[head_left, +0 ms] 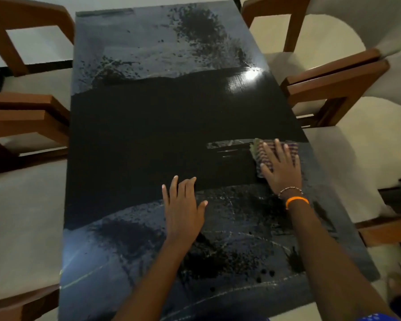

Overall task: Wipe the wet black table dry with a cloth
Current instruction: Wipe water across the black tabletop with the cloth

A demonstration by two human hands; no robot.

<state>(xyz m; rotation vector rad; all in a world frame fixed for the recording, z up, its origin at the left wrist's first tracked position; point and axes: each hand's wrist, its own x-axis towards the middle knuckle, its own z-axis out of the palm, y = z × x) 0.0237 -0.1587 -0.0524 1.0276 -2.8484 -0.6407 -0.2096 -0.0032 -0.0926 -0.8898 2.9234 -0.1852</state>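
The black table (148,126) fills the middle of the view, with a dark matte band across its centre and speckled, shiny patches at the far end and near me. My right hand (280,167) lies flat with spread fingers on a striped cloth (258,150) near the table's right edge, pressing it onto the surface. Thin streaks run left from the cloth. My left hand (183,205) rests flat on the tabletop, fingers apart, holding nothing, a little left of and nearer than the cloth.
Wooden chairs (333,86) with pale seats stand along the right side, and more wooden chairs (26,117) line the left. A bright light reflection (250,75) glares on the table's right part. The floor is pale.
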